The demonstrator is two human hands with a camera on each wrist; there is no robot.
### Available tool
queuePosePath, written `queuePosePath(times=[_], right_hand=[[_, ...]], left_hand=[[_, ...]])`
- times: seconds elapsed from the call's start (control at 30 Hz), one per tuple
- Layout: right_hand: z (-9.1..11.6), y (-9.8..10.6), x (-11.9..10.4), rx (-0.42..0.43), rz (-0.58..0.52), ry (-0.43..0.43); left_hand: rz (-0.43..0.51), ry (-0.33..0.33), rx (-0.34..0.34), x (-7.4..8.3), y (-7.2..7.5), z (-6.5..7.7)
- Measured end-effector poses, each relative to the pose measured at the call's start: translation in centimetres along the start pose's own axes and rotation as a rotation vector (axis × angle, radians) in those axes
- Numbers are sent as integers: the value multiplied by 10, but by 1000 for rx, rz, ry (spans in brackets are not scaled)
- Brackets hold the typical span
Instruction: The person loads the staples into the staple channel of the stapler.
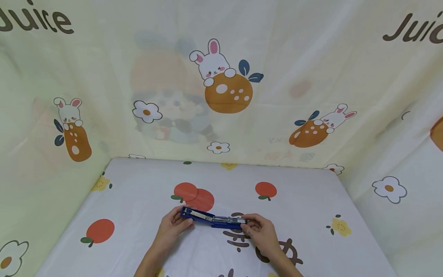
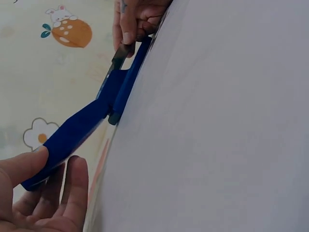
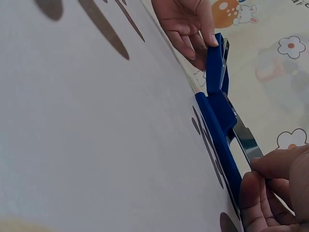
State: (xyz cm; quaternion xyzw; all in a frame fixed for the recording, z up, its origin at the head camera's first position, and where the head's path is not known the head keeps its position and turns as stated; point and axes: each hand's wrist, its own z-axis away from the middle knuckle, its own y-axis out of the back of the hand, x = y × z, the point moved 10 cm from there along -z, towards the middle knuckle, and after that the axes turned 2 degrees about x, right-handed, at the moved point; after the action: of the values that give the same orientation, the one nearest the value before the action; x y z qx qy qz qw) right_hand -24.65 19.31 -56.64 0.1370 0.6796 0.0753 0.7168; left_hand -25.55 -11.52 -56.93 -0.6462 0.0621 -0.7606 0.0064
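A blue stapler (image 1: 212, 221) is spread wide open above the table, its metal staple channel showing. My left hand (image 1: 172, 224) pinches the end of the raised top cover between thumb and fingers, as the left wrist view also shows with the blue cover (image 2: 72, 133). At the other end, my right hand (image 1: 260, 232) pinches the front of the metal magazine (image 3: 246, 140) with thumb and fingertips. Beneath the magazine runs the blue base (image 3: 219, 140), close to or on the tabletop. Whether staples lie in the channel cannot be made out.
A white cloth printed with fruit and lettering covers the table (image 1: 138, 184). Cream curtains with rabbit and flower prints hang as walls behind (image 1: 277, 57) and at both sides.
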Motion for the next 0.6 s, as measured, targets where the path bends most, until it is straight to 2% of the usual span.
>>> queuePosePath(times=[0.37, 0.6], right_hand=[[0, 0, 0, -10, 1, 4], [-1, 0, 1, -4, 8, 3]], left_hand=[[-68, -49, 5, 15, -4, 3], [-76, -71, -28, 21, -11, 4]])
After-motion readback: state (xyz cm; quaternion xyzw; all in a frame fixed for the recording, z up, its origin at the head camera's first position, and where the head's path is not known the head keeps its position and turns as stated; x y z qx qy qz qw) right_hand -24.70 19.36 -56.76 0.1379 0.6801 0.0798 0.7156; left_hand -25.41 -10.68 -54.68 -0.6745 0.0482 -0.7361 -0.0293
